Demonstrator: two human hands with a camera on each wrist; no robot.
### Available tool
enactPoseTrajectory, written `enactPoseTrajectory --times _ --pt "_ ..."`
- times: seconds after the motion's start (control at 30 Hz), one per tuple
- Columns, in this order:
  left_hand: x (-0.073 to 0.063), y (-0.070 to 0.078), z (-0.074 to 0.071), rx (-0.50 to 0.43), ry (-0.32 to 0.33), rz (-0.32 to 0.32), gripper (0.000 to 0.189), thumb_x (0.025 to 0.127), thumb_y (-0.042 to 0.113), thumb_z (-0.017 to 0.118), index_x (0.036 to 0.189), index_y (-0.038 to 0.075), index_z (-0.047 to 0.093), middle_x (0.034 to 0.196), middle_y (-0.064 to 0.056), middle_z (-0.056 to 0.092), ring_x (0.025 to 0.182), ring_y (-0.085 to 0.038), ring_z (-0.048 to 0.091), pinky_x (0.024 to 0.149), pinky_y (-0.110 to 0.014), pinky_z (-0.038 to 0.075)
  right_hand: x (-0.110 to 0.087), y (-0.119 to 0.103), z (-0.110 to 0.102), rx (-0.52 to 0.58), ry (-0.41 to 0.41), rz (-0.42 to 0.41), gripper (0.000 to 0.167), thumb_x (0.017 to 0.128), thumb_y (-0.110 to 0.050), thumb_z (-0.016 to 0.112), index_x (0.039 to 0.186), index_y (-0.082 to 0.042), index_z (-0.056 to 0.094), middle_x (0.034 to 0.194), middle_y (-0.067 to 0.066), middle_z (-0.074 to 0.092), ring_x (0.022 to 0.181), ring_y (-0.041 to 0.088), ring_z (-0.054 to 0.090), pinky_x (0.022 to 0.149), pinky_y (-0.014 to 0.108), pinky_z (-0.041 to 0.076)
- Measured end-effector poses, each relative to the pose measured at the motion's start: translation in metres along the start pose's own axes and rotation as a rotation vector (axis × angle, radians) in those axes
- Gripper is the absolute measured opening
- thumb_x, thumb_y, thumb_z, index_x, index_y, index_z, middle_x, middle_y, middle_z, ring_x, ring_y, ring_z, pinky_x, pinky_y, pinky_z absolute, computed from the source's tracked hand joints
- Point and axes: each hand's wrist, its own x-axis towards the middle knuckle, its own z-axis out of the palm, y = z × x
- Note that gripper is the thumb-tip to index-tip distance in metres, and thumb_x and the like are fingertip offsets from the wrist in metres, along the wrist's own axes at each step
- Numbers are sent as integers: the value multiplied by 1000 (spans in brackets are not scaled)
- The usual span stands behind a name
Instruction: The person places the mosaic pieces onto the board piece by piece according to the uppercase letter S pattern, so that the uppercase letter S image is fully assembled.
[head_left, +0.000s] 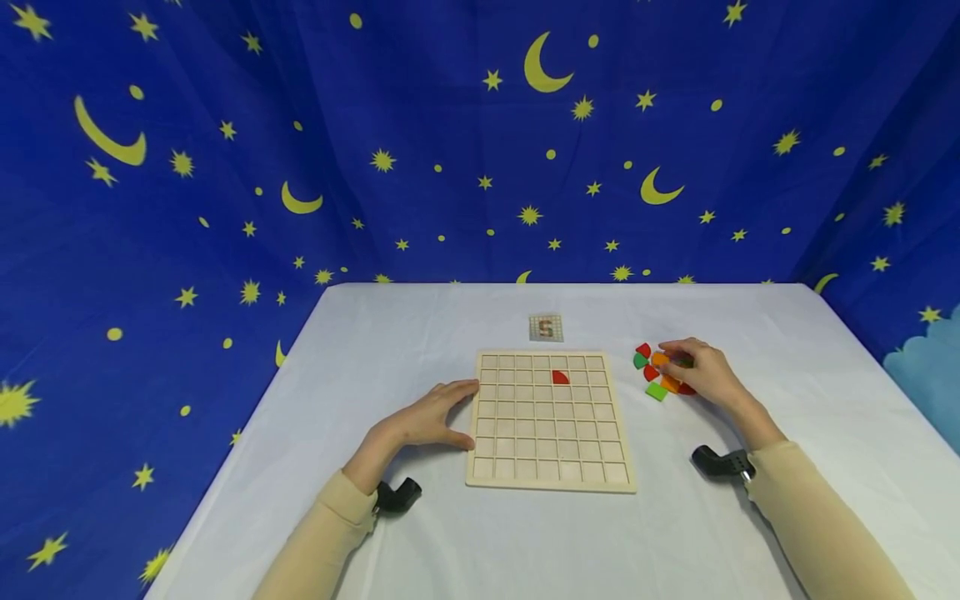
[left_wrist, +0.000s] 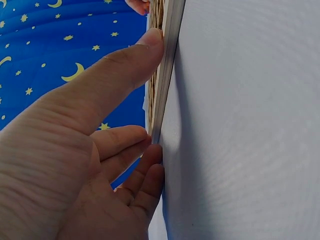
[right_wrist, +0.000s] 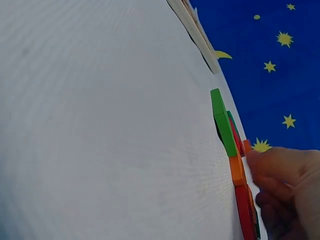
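A square wooden grid board [head_left: 551, 483] lies on the white table, with one red quarter-circle piece [head_left: 560, 378] in a cell of its second row. My left hand [head_left: 431, 417] rests at the board's left edge, thumb and fingers spread apart and touching the rim; the left wrist view shows the thumb [left_wrist: 150, 42] against that side. To the right of the board, my right hand [head_left: 705, 373] is over a small pile of coloured pieces. Between its thumb and index finger it pinches an orange piece [head_left: 660, 359], also seen at the fingertips in the right wrist view.
Around the right hand lie a light green square [head_left: 656, 392], a dark green piece [head_left: 640, 361], red pieces [head_left: 651, 374] and another orange one [head_left: 670, 384]. Behind the board is a small pattern card [head_left: 546, 327]. A blue star-and-moon curtain [head_left: 450, 125] encloses the table.
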Motion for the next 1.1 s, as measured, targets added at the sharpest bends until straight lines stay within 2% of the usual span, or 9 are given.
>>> enactPoseTrajectory --times 0.2,0.4,0.47,0.5,0.6,0.67,0.73,0.9,1.1 --pt "0 0 0 1 -1 -8 96 75 41 78 147 1 29 151 -12 28 137 -32 24 110 -45 22 2 -9 -12 63 98 -30 38 89 -16 67 121 3 59 112 23 57 102 43 54 88 58 43" --pt "0 -1 0 2 2 -11 96 75 42 79 147 1 29 151 -12 29 137 -32 24 110 -45 23 23 23 -2 31 183 -50 45 87 -40 65 122 -13 62 111 8 58 100 34 55 84 54 46" --pt "0 -1 0 3 1 -12 96 75 42 79 147 1 29 151 -12 29 137 -32 24 110 -45 22 26 21 0 65 179 -45 46 86 -41 67 123 -15 62 111 7 58 101 33 54 85 51 47" --pt "0 -1 1 1 1 -11 96 75 42 79 147 1 29 151 -13 29 137 -32 24 110 -45 22 25 13 0 87 180 -31 45 86 -41 67 123 -16 62 111 6 58 102 32 54 87 49 47" --pt "0 -1 1 -2 0 -9 97 75 42 79 147 1 29 151 -13 29 137 -32 24 110 -45 23 20 -19 -5 159 124 -31 45 87 -33 69 124 -9 61 113 13 57 105 38 52 90 51 44" --pt "0 -1 1 -7 -1 -8 96 75 41 79 147 1 29 151 -13 29 137 -32 24 110 -45 23 18 -40 -5 165 108 -57 43 88 -29 69 123 -5 61 112 15 58 104 37 53 90 50 44" --pt "0 -2 2 -6 -3 -7 96 75 41 79 147 1 29 151 -12 28 137 -32 24 110 -45 24 17 -57 -3 168 74 -96 42 89 -24 68 122 0 60 112 18 59 103 38 53 89 54 43" --pt "0 -1 2 1 -5 -6 96 75 41 79 147 1 29 151 -12 28 137 -32 23 110 -45 23 24 -77 15 181 47 -150 37 88 -17 69 119 1 62 110 16 61 101 33 56 87 50 46" --pt "0 -1 1 7 1 6 95 75 39 79 146 0 30 150 -14 29 137 -32 25 110 -45 24 33 -101 40 250 8 -226 35 86 -12 71 117 2 63 109 13 63 99 29 57 87 45 47"
